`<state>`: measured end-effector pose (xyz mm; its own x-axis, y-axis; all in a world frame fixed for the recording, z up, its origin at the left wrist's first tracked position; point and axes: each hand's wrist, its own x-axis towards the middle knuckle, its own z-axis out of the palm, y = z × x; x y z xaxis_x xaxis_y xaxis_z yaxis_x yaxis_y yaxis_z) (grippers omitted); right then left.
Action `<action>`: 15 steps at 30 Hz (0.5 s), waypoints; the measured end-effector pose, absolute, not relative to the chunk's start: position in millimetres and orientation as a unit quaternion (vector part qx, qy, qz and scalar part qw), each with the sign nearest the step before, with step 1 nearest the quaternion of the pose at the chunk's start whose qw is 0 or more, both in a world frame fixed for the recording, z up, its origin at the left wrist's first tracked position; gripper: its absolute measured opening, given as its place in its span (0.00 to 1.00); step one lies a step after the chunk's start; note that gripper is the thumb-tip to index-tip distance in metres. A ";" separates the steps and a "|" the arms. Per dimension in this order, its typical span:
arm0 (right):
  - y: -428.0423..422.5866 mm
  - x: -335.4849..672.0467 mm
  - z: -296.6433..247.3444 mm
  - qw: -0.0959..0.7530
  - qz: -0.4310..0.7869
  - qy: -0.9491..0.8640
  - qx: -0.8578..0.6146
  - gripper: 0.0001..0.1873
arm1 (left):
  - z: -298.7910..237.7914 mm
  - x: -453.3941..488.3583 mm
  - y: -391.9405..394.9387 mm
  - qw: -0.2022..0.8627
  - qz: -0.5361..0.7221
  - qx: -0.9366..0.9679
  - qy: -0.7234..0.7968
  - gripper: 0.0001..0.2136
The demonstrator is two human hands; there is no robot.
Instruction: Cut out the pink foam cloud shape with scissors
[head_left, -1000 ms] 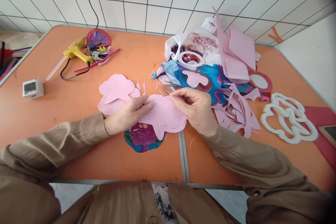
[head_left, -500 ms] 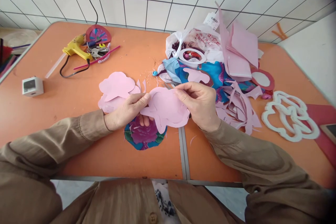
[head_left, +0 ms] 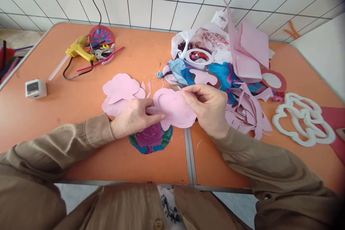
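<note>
A pink cloud-shaped cutout point(head_left: 176, 107), with a smaller outline showing on its face, is held up between my two hands. My left hand point(head_left: 137, 115) is closed on its left end, thumb lying over the front. At the upper right edge, my right hand point(head_left: 207, 106) pinches it between thumb and fingers. Beneath it a round piece of blue floral fabric point(head_left: 151, 140) with a purple flower lies on the table, partly hidden. More pink cloud cutouts point(head_left: 121, 88) lie in a pile beside my left hand.
Pink scraps point(head_left: 249, 111) are heaped right of my right hand. Behind them are blue fabric point(head_left: 219, 68), a plastic bag point(head_left: 215, 39) and folded pink sheets point(head_left: 253, 43). White cloud frames point(head_left: 304, 120) lie at right; a yellow glue gun point(head_left: 81, 50) and a white cube point(head_left: 36, 88) at left.
My left hand has turned over, its thumb now lower across the cutout and its back facing up. The cutout's lower tip has risen slightly. My right hand keeps its pinch.
</note>
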<state>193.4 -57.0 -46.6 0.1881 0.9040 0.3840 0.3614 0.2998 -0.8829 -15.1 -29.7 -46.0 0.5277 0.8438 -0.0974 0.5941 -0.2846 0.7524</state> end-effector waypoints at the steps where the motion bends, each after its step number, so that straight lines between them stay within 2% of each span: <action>1: -58.0 192.9 -45.5 0.551 0.242 -0.591 -0.538 0.05 | -46.9 -14.9 -30.1 0.399 0.160 0.775 0.463 0.17; 9: -55.9 196.1 -46.0 0.557 0.234 -0.581 -0.546 0.03 | -55.6 -15.8 -31.1 0.602 0.175 0.657 0.418 0.12; 15: -54.9 198.2 -46.6 0.556 0.227 -0.587 -0.544 0.04 | -43.3 -15.4 -27.7 0.635 0.148 0.638 0.411 0.15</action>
